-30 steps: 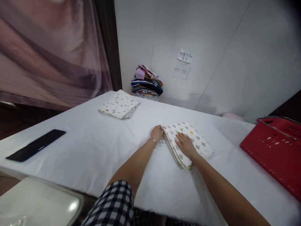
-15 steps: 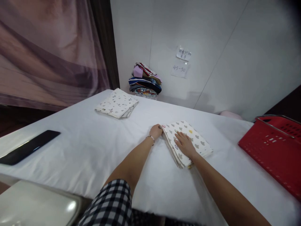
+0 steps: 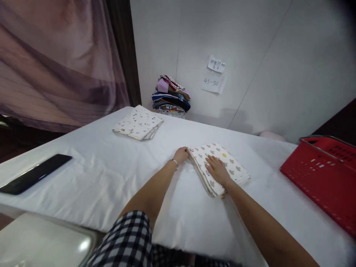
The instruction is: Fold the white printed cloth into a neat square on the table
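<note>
A folded white cloth [image 3: 233, 167] with grey mouse-head shapes and a few coloured ones lies on the white-covered table, its stacked layers showing along the near left edge. My left hand [image 3: 181, 154], with a bracelet at the wrist, pinches the cloth's far left corner; its fingertips are partly hidden. Flat on top of the cloth rests my right hand [image 3: 217, 170], fingers stretched out. Farther back to the left sits a second folded cloth [image 3: 139, 122], white with small dark prints, touched by neither hand.
At the right stands a red plastic basket [image 3: 319, 181] with a metal handle. A long black flat object [image 3: 36, 174] lies on the table's left side. Piled folded fabrics [image 3: 171, 96] stand against the wall behind the table. A pale stool-like surface [image 3: 41, 241] is at lower left.
My left hand has shifted very slightly left at the cloth's corner. The right hand stays flat on the cloth, and the view has moved a little.
</note>
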`<act>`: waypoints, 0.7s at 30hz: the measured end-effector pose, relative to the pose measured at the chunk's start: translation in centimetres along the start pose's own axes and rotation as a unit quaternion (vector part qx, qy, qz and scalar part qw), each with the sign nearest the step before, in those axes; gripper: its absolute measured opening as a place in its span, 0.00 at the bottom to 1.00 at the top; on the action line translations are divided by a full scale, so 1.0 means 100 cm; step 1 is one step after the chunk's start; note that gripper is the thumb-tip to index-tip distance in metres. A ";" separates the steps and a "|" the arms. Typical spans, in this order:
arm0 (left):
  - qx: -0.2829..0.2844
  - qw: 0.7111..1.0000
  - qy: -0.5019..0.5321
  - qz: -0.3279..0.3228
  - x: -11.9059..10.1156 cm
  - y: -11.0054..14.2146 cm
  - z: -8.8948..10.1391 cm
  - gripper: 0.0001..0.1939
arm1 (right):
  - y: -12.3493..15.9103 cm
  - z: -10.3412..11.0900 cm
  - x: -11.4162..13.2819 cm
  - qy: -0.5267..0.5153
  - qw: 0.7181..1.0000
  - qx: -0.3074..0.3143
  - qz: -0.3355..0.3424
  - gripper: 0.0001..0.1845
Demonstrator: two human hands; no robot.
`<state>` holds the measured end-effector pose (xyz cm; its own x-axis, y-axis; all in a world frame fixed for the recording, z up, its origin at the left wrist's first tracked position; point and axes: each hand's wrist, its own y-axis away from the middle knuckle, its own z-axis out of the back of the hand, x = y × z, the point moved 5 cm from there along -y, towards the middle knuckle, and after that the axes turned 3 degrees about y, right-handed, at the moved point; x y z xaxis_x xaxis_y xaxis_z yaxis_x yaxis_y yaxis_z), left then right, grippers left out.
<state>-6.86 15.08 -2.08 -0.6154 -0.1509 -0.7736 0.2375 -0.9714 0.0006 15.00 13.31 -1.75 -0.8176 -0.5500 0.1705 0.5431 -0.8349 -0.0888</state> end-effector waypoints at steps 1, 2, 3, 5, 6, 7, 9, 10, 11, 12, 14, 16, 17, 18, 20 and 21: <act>-0.010 1.000 0.001 0.003 0.000 0.003 0.003 0.17 | 0.000 0.000 0.000 0.001 1.000 0.002 -0.001 0.26; -0.024 1.000 0.000 0.003 -0.001 0.008 0.006 0.20 | -0.001 0.000 0.000 0.002 1.000 0.004 -0.001 0.26; -0.041 0.999 -0.006 -0.007 -0.003 0.013 0.009 0.23 | -0.001 0.000 0.000 0.003 1.000 0.006 -0.001 0.27; -0.069 0.995 -0.040 -0.065 -0.013 0.026 0.010 0.26 | -0.001 -0.001 0.000 0.005 1.000 0.006 -0.003 0.26; -0.074 0.989 -0.065 -0.111 -0.020 0.033 0.008 0.28 | -0.001 -0.002 0.000 0.006 1.000 0.005 -0.003 0.26; -0.068 0.980 -0.094 -0.162 -0.026 0.040 0.004 0.29 | -0.001 -0.002 0.000 0.007 1.000 0.004 -0.004 0.26; -0.028 0.959 -0.147 -0.241 -0.032 0.051 -0.009 0.31 | -0.001 -0.004 0.000 0.011 1.000 0.001 -0.003 0.26; 0.000 0.951 -0.166 -0.260 -0.031 0.054 -0.016 0.32 | -0.001 -0.004 0.000 0.013 1.000 0.001 -0.002 0.26; 0.024 0.946 -0.180 -0.267 -0.027 0.056 -0.022 0.32 | -0.001 -0.004 0.000 0.016 1.000 0.002 0.000 0.26; 0.042 0.945 -0.190 -0.264 -0.023 0.056 -0.027 0.33 | -0.001 -0.003 0.000 0.020 1.000 0.003 0.001 0.26; 0.056 0.946 -0.197 -0.253 -0.015 0.054 -0.031 0.34 | -0.003 0.001 0.002 0.023 1.000 0.010 -0.003 0.26; 0.054 0.946 -0.197 -0.251 -0.011 0.052 -0.032 0.35 | -0.004 0.008 0.004 0.013 0.999 0.037 -0.016 0.26; 0.052 0.947 -0.196 -0.251 -0.010 0.051 -0.032 0.35 | -0.003 0.011 0.006 0.003 0.998 0.058 -0.028 0.26; 0.051 0.947 -0.196 -0.250 -0.010 0.051 -0.032 0.35 | 0.000 0.015 0.008 -0.007 0.996 0.076 -0.042 0.27; 0.051 0.948 -0.195 -0.248 -0.010 0.051 -0.031 0.35 | 0.011 0.020 0.016 -0.011 0.995 0.087 -0.050 0.28; 0.051 0.948 -0.194 -0.248 -0.010 0.052 -0.032 0.35 | 0.018 0.021 0.021 -0.004 0.996 0.077 -0.038 0.29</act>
<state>-2.63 10.77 -3.28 -0.8671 0.2929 -0.4029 -0.2158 -0.9499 -0.2262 14.70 10.66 0.55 -0.8567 -0.4838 0.1786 0.5022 -0.8615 0.0754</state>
